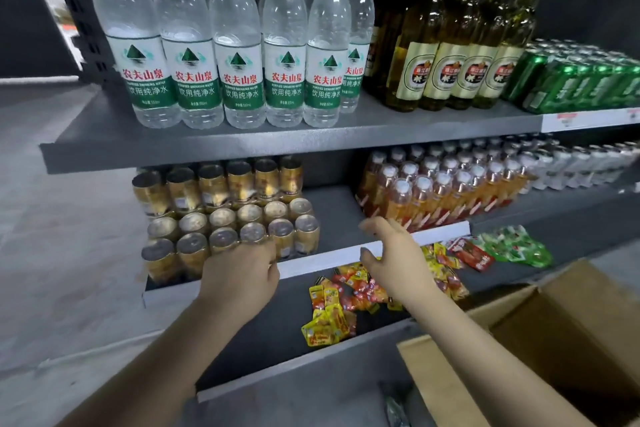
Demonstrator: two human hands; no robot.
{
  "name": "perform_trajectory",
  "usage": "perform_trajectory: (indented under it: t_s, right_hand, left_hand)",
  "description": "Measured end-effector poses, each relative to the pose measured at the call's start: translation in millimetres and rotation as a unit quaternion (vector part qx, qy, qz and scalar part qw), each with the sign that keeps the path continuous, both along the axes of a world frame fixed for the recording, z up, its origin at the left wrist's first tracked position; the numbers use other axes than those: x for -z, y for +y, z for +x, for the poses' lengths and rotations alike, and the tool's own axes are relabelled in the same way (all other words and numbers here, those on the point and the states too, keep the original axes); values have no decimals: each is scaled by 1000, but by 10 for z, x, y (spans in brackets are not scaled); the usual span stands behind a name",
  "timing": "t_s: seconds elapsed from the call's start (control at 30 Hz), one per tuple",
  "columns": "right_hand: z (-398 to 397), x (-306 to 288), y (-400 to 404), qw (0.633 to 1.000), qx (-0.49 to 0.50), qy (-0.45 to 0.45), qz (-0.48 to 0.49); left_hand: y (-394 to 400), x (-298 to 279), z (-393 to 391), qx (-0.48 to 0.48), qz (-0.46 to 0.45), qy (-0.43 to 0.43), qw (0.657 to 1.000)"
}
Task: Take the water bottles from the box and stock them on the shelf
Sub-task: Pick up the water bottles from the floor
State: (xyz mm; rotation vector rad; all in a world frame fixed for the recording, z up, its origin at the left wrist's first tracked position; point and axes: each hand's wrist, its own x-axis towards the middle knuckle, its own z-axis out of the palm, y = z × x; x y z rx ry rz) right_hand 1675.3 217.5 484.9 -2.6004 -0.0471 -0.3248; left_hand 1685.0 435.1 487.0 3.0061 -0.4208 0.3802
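Water bottles [239, 45] with green caps stand upright in a row on the grey shelf [277, 142], well above both hands. Neither hand holds anything. The left hand [242, 270] hangs palm down with fingers loosely curled, just in front of the gold cans [225, 218] on the shelf below. The right hand [391, 253] is spread, fingers relaxed, before the white shelf edge. Below and right of the right hand sits the cardboard box [540, 340], flaps up.
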Motion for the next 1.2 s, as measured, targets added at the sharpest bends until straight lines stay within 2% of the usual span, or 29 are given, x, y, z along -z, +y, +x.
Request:
perform_trajectory:
  t_s: [0.33, 0.6, 0.83, 1.2]
  right_hand:
    - [-628, 416, -222, 995, 66, 68, 0]
    - [-1016, 1087, -376, 985, 85, 149, 18]
    - [-1267, 1912, -425, 970, 99, 219, 26]
    - [-1501, 3531, -620, 964, 121, 237, 23]
  left_hand:
    - [-127, 348, -308, 31, -28, 92, 995]
    - [-281, 890, -600, 20, -20, 152, 988]
    - [-357, 1537, -797, 23, -34, 175, 984]
    - [-596, 2857, -940, 36, -3, 191, 981]
